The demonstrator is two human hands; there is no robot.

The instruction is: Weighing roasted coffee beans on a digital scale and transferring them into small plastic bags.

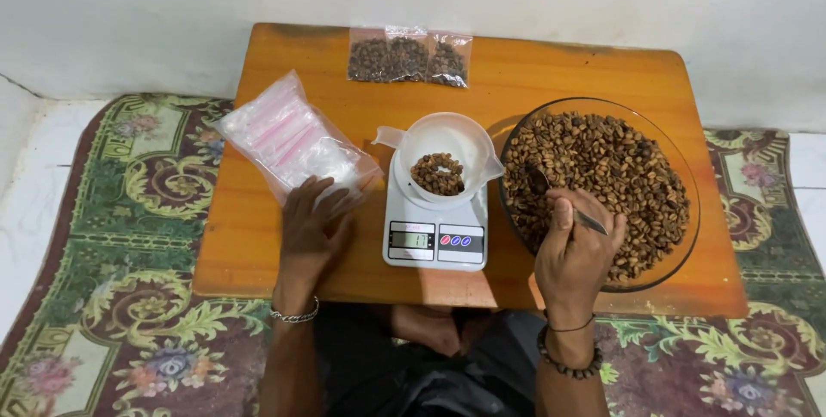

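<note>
Spoon (559,197) is gripped by the closed fingers of the right hand (575,249), its bowl dipped into the coffee beans filling the glass bowl (680,167) at 3 o'clock on the counter (284,51). Left hand (311,223) rests with fingers spread open on the stack of clear zip bags (288,133) at 9 o'clock. Between the hands, a white digital scale (434,240) carries a white measuring cup (447,137) holding a few beans. Three filled bean packets (409,57) lie at 12 o'clock. A patterned rug (112,236) surrounds the counter.
</note>
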